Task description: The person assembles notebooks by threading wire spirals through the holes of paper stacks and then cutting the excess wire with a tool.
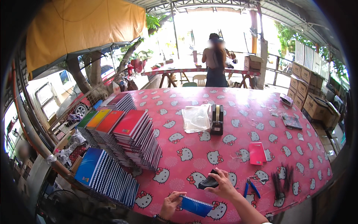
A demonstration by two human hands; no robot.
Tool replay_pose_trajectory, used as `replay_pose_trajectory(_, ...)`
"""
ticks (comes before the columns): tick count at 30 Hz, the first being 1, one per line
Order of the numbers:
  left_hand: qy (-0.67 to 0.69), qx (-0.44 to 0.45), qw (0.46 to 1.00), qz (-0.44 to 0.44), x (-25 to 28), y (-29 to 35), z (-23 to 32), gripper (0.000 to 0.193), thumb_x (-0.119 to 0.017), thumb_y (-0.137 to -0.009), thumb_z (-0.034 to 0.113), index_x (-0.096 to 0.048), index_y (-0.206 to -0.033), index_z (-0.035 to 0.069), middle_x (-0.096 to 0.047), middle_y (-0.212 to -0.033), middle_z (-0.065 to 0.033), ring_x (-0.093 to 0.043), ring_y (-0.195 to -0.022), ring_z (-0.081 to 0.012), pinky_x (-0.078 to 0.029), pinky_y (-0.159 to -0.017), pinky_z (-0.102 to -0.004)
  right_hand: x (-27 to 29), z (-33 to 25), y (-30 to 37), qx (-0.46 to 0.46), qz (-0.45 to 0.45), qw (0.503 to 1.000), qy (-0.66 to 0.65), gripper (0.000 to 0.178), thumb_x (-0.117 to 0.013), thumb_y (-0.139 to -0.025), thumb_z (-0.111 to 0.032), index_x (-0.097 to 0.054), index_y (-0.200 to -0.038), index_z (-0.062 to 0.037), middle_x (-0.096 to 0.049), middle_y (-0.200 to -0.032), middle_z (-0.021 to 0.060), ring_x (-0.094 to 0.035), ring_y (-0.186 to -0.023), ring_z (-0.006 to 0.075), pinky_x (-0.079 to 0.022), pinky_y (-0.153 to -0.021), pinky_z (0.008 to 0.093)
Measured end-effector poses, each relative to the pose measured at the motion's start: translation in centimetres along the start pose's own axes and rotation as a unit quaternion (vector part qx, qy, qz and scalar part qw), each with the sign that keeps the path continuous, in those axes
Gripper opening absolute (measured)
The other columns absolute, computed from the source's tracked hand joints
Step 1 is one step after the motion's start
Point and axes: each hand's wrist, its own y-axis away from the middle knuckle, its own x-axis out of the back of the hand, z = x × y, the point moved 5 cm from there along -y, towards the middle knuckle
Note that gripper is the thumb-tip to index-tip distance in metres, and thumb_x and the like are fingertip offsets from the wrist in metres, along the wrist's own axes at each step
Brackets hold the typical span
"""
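Observation:
Close to the table's near edge, my left hand (170, 204) pinches one end of a small blue spiral notebook (197, 206). My right hand (223, 183) is closed round a black, block-like object (209, 181), whose kind I cannot make out, just above the notebook. To the left, spiral notebooks stand in tall stacks: a blue stack (108, 179) nearest, then a red stack (136, 138) and orange, yellow and green ones behind. Right of my right hand lie blue-handled pliers (252, 188) and several black spiral coils (281, 181).
A black tape dispenser (217, 119) stands beside clear plastic sleeves (197, 118) mid-table. A pink notebook (257, 153) lies to the right. A pink patterned cover (179, 153) is on the table. Beyond, a person (215, 61) stands by another table; cardboard boxes (304, 84) are piled right.

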Motion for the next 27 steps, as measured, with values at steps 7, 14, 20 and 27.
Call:
replay_pose_trajectory(7,-0.006,-0.085,0.996,-0.012,-3.4,-1.4,3.7,0.020,-0.060,-0.086,-0.004,-0.064,-0.106,-0.002,-0.063,-0.098,-0.0030,-0.059,-0.086,-0.0073,-0.048,-0.074,-0.0187,0.7,-6.8,1.7,0.031,-0.065,0.963,-0.260,0.039,-0.075,-0.074,-0.015,-0.060,-0.110,-0.0098,-0.060,-0.102,0.0099,-0.057,-0.097,0.0287,-0.043,-0.090,0.0408)
replay_pose_trajectory(14,0.002,-0.097,0.995,0.012,-3.9,-0.9,4.5,0.018,-0.065,-0.084,-0.001,-0.062,-0.102,-0.002,-0.067,-0.094,-0.0066,-0.062,-0.085,-0.0097,-0.050,-0.076,-0.0218,1.3,-7.6,1.6,0.159,0.019,0.971,-0.178,0.029,-0.068,-0.079,-0.005,-0.062,-0.108,-0.0066,-0.061,-0.089,0.0086,-0.060,-0.084,0.0216,-0.050,-0.066,0.0312)
replay_pose_trajectory(20,-0.006,-0.074,0.995,0.068,-4.0,-0.4,4.7,0.012,-0.066,-0.083,-0.002,-0.066,-0.095,-0.004,-0.068,-0.088,-0.0077,-0.063,-0.079,-0.0099,-0.051,-0.071,-0.0213,1.5,-7.1,1.7,0.084,0.006,0.959,-0.271,0.029,-0.069,-0.081,-0.007,-0.062,-0.108,-0.0072,-0.062,-0.090,0.0081,-0.060,-0.079,0.0215,-0.050,-0.068,0.0304)
replay_pose_trajectory(27,-0.091,-0.179,0.975,0.100,-5.2,0.2,5.8,0.009,-0.064,-0.084,-0.002,-0.065,-0.093,-0.002,-0.067,-0.086,-0.0071,-0.062,-0.079,-0.0097,-0.051,-0.068,-0.0230,2.1,-7.9,1.6,0.064,0.065,0.943,-0.321,0.024,-0.071,-0.079,-0.007,-0.063,-0.101,-0.0047,-0.062,-0.085,0.0072,-0.061,-0.076,0.0186,-0.049,-0.064,0.0278)
